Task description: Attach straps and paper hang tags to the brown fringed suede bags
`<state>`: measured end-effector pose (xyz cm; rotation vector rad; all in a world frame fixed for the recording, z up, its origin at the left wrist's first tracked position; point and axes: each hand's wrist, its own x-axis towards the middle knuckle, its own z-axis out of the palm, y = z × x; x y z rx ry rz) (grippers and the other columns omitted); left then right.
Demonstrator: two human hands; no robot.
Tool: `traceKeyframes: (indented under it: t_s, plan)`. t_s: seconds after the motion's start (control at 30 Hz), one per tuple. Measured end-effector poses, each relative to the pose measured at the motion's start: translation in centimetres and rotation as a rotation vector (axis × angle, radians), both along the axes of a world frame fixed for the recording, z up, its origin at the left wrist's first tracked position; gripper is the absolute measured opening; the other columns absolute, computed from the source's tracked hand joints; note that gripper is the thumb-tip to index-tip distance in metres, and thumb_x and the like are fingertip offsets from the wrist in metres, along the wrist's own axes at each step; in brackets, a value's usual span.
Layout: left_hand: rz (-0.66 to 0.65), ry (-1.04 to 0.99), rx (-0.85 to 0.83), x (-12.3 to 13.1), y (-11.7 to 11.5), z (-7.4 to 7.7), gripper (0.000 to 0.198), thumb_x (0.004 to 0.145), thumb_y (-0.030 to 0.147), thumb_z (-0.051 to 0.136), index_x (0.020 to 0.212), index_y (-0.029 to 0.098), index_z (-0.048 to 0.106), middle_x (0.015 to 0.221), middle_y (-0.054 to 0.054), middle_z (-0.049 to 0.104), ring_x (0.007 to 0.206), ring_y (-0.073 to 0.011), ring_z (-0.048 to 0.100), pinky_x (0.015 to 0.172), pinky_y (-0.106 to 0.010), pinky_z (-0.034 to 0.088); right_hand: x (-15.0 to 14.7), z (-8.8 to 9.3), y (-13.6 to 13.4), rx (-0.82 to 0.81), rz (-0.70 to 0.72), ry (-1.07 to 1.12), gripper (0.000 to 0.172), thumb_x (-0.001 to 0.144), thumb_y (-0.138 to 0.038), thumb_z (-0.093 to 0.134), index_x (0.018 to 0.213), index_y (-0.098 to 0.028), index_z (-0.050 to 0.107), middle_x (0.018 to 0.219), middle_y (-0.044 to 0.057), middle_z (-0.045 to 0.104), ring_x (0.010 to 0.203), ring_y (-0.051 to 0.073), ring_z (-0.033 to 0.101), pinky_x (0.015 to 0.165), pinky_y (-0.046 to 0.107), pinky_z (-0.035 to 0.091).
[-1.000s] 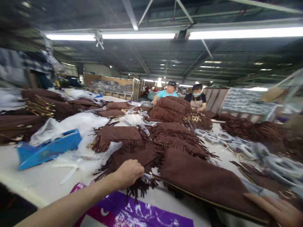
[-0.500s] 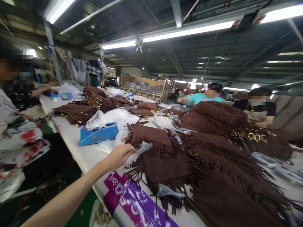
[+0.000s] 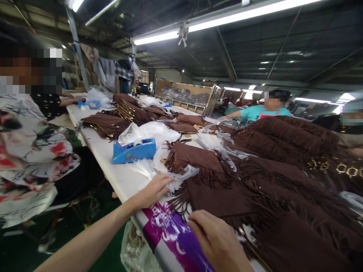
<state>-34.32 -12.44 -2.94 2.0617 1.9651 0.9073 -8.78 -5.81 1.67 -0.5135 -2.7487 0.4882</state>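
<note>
My left hand (image 3: 155, 190) reaches over the table's near edge, its fingers closed at a small heap of white plastic bits beside a clear plastic bag (image 3: 184, 174); what they hold is hidden. Lower right, my right hand (image 3: 217, 238) hovers with curled fingers over the purple plastic sheet (image 3: 177, 236), and its fingertips are partly hidden. Just beyond lies a brown fringed bag (image 3: 221, 200), with another brown fringed bag (image 3: 198, 158) behind it. Thin white strands (image 3: 143, 168) lie left of the clear bag.
A blue tape dispenser (image 3: 134, 151) stands on the white table (image 3: 104, 158) near its left edge. Piles of brown fringed bags (image 3: 278, 139) cover the right side. People sit or stand at the left and across the table. A plastic bag (image 3: 136, 249) hangs below the edge.
My right hand has come into view at the lower right. The view has turned right and down. My left hand stays by the clear plastic, its fingers lower on the white bits.
</note>
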Motion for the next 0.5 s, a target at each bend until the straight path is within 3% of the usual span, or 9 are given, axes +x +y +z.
traceKeyframes:
  t_s: [0.07,0.17,0.27,0.37,0.5]
  plan:
    - [0.006,-0.013,-0.003,0.0,0.0,0.0,0.039,0.099,0.029,0.039,0.134,0.017,0.050,0.134,-0.012,0.052,0.126,-0.0227,0.045,0.111,-0.041,0.034,-4.2,-0.1,-1.3,0.074,-0.066,-0.075,0.021,0.098,-0.027,0.051,0.081,-0.021,0.063,0.079,0.003,0.066,0.071,0.020,0.067,0.062,0.026,0.048]
    - [0.006,-0.026,-0.007,0.0,0.1,-0.4,0.039,0.099,0.029,0.039,0.133,0.015,0.051,0.133,-0.013,0.053,0.125,-0.0227,0.045,0.110,-0.040,0.035,-8.5,-0.9,-2.7,0.189,-0.152,-0.242,0.016,0.092,-0.034,0.064,0.091,-0.017,0.065,0.088,0.009,0.068,0.078,0.027,0.069,0.062,0.030,0.051]
    - [-0.010,-0.019,0.004,-0.2,0.2,-0.8,0.039,0.099,0.028,0.039,0.135,0.016,0.050,0.134,-0.013,0.053,0.125,-0.0230,0.045,0.110,-0.042,0.035,-10.3,-1.5,-3.1,0.261,-0.156,-0.376,0.007,0.093,-0.013,0.058,0.097,-0.014,0.064,0.091,0.013,0.070,0.078,0.025,0.071,0.060,0.028,0.050]
    - [-0.016,-0.008,0.023,-0.2,0.3,-1.0,0.039,0.100,0.030,0.037,0.135,0.018,0.048,0.134,-0.012,0.052,0.125,-0.0231,0.045,0.110,-0.042,0.035,-8.7,-1.2,-2.3,0.260,-0.138,-0.419,0.024,0.090,0.000,0.050,0.093,-0.018,0.065,0.087,0.010,0.073,0.072,0.024,0.072,0.054,0.025,0.044]
    - [-0.004,0.023,0.018,-0.5,0.2,-0.6,0.040,0.100,0.032,0.034,0.135,0.018,0.048,0.136,-0.012,0.052,0.126,-0.0239,0.044,0.111,-0.042,0.035,-0.8,-0.6,0.3,0.139,-0.206,-0.406,0.016,0.090,-0.011,0.055,0.081,-0.023,0.062,0.069,0.003,0.072,0.061,0.022,0.070,0.049,0.023,0.035]
